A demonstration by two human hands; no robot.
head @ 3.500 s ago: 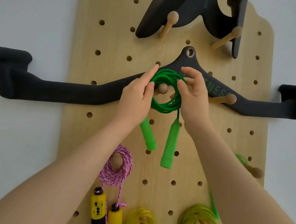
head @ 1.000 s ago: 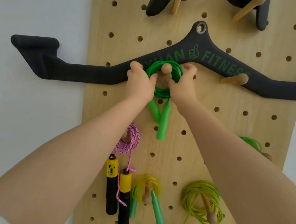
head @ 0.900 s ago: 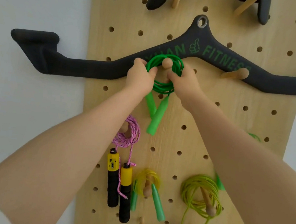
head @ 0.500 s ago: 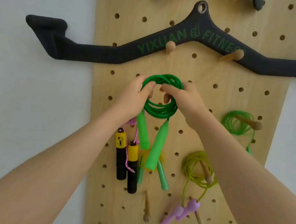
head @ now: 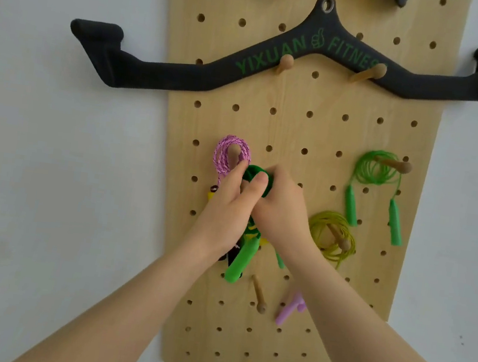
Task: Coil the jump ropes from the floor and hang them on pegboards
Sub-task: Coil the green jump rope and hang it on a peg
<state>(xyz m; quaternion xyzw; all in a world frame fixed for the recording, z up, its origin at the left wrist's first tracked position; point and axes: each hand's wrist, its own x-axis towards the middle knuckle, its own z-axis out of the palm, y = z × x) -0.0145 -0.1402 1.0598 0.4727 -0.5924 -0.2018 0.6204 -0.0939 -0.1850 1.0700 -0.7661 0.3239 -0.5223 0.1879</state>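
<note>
- Left hand (head: 229,207) and right hand (head: 281,207): together gripping the coiled green rope (head: 255,174).
- Pegboard (head: 298,134): pink rope (head: 229,153) just left of the hands.

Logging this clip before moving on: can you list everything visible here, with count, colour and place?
pegboard: one, light wood, on white wall
pull-down bar: one, black with green lettering, across upper pegs
held rope: one, green, coil in both hands, handle dangling
pink rope: one, pink, on left peg
green rope: one, green, on right peg
yellow-green rope: one, right of the hands
purple handles: pale purple, count unclear, low centre
bare peg: one, wood, low centre
left hand: grip on held rope
right hand: grip on held rope
</note>
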